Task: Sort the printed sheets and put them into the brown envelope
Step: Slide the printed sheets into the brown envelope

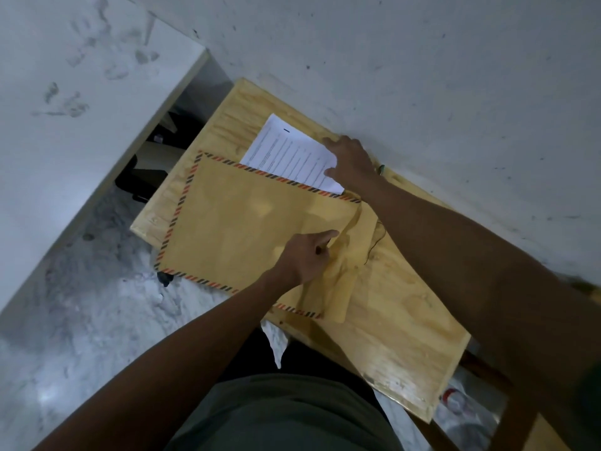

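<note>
The white wall [422, 60] is filling the far side of the view, smudged with grey marks, and the wooden table [390, 320] is sitting pushed up against it, running from far left to near right. Lying across the table's left half is the brown envelope [244, 222], edged with red and black stripes, its left corner hanging just over the table's edge. Its flap [341, 288] is lying open on the right side, flat on the wood. The printed sheets [289, 154] are lying at the far side of the envelope, their near edge tucked under the envelope's striped border, the rest showing white with lines of text.

The right hand [351, 161] is reaching in from the right and pressing on the right end of the sheets, fingers fairly straight and spread, thumb along the paper's near corner; whether it is pinching the edge, I cannot tell. The left hand [309, 258] is resting on the envelope near its open mouth, index finger stretched out and pointing right toward the flap's fold, the other fingers curled under loosely, gripping nothing that shows. A thin dark cord [379, 236] is trailing on the table just right of the envelope.
</note>
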